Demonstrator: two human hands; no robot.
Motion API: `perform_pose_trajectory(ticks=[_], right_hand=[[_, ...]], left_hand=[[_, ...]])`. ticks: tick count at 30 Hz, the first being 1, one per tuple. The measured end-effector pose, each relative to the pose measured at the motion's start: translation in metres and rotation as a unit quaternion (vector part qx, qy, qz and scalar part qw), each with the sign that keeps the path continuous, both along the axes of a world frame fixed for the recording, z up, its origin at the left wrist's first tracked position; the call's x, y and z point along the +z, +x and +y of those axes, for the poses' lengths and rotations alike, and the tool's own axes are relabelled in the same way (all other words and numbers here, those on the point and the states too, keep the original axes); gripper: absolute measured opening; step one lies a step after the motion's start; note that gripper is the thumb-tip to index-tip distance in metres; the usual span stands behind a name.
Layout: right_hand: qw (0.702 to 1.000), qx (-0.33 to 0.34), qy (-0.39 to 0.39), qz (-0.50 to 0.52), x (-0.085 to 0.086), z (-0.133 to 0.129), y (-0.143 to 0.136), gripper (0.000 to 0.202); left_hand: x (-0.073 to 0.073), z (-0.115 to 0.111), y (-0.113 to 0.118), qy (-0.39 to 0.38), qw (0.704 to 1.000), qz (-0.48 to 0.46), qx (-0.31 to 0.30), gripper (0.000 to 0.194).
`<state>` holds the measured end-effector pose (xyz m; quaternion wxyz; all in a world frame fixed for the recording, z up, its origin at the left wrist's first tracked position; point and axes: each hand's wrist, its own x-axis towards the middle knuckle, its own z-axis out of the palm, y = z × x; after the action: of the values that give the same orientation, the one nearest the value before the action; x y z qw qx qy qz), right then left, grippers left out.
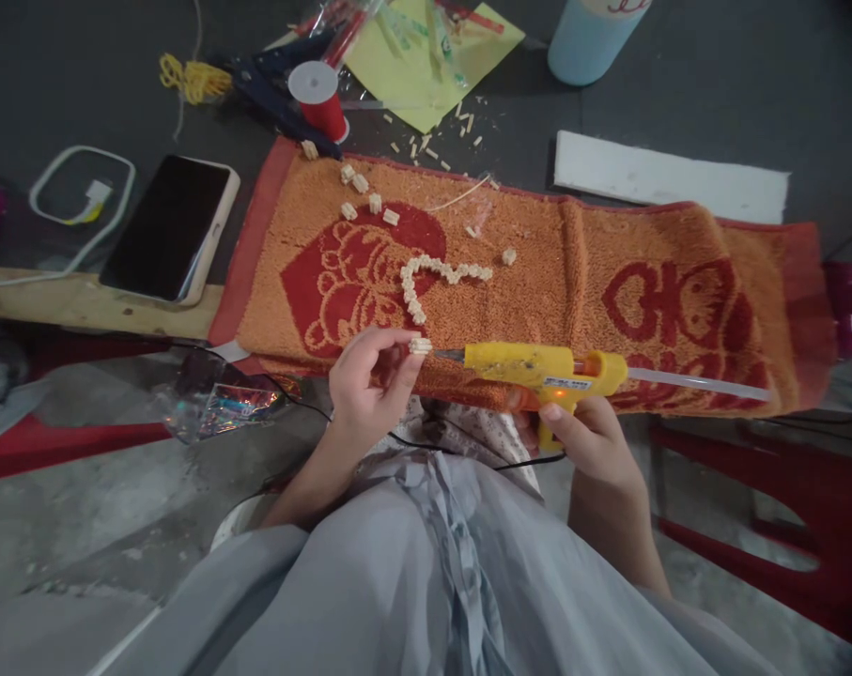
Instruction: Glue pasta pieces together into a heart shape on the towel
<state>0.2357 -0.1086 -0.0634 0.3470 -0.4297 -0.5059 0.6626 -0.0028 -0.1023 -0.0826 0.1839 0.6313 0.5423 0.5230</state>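
Between thumb and fingertips, my left hand point(373, 377) pinches a small cream bundle of short sticks point(420, 346). My right hand point(595, 437) is wrapped round the handle of a yellow glue gun point(520, 364), whose dark nozzle points left at the bundle, touching it or very close. A clear glue stick point(700, 383) juts from the gun's back end, and a small orange light glows on its body. Just beyond my hands, a curved chain of joined cream pieces point(436, 267) lies on an orange and red towel point(531, 291). Several loose cream bundles point(375, 204) sit at the towel's upper left.
A phone point(164, 230) and a white cable point(80, 150) lie left. Behind the towel are a red thread spool point(321, 99), dark-handled pliers point(274, 89), yellow paper point(404, 70), stick scraps point(426, 145), a blue bottle point(595, 42) and a white foam strip point(669, 174). The gun's black cord point(531, 461) crosses my lap.
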Motion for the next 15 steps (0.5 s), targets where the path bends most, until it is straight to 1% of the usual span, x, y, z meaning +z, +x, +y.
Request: perform_pose_trajectory(ticks=[3, 5, 7, 9, 10, 11, 12, 13, 15], right_hand=[[0.998, -0.032, 0.037, -0.035, 0.001, 0.003, 0.01, 0.031], [0.994, -0.047, 0.079, -0.055, 0.001, 0.008, 0.021, 0.023], [0.985, -0.067, 0.132, -0.092, 0.002, 0.015, 0.032, 0.015], [0.967, -0.095, 0.179, -0.156, 0.005, 0.024, 0.042, 0.014], [0.951, -0.116, 0.202, -0.205, 0.007, 0.03, 0.046, 0.014], [0.927, -0.143, 0.223, -0.264, 0.009, 0.036, 0.05, 0.014], [0.896, -0.164, 0.244, -0.332, 0.011, 0.042, 0.053, 0.017], [0.861, -0.177, 0.263, -0.399, 0.012, 0.048, 0.056, 0.025], [0.794, -0.169, 0.291, -0.506, 0.014, 0.063, 0.061, 0.041]], left_hand=[[-0.004, -0.002, 0.0, -0.011, 0.999, 0.019, 0.023, 0.013], [-0.007, -0.002, 0.0, -0.005, 0.998, 0.054, 0.038, 0.012], [-0.009, -0.003, -0.001, 0.012, 0.993, 0.102, 0.055, 0.011], [-0.011, -0.003, -0.001, 0.025, 0.985, 0.153, 0.071, 0.011], [-0.012, -0.003, 0.0, 0.03, 0.981, 0.174, 0.078, 0.011], [-0.012, -0.003, 0.0, 0.034, 0.977, 0.191, 0.084, 0.011], [-0.012, -0.002, 0.001, 0.036, 0.974, 0.205, 0.09, 0.01], [-0.012, -0.002, 0.002, 0.038, 0.971, 0.216, 0.095, 0.01], [-0.012, -0.001, 0.003, 0.038, 0.966, 0.234, 0.106, 0.009]])
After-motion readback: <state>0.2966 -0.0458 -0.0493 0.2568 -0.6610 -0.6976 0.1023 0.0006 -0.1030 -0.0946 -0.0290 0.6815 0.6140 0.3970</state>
